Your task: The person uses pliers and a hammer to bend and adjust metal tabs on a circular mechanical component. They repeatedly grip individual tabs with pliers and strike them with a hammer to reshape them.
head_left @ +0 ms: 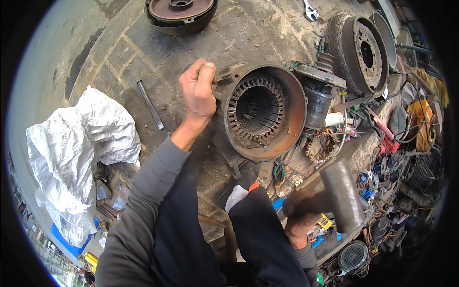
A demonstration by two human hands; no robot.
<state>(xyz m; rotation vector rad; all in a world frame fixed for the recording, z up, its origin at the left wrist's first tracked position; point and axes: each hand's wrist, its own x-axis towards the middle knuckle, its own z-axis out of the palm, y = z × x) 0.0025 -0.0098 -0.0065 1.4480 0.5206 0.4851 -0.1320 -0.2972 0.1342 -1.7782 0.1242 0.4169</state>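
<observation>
My left hand is closed in a fist at the left side of a motor housing. What the fist holds, if anything, is hidden. The round housing lies with its open end up, showing the ring of slotted stator core inside, with no copper coils visible in the slots. Lower right, my right hand is wrapped round the handle of a hammer. The thick grey metal hammer head is raised, apart from the housing. A flat steel bar lies on the ground left of my left hand.
A round end cover sits at the far side, an adjustable wrench farther right. Right of the housing stand a small motor, a rusty drum and a wire coil. Pliers lie nearer; a white sack lies left.
</observation>
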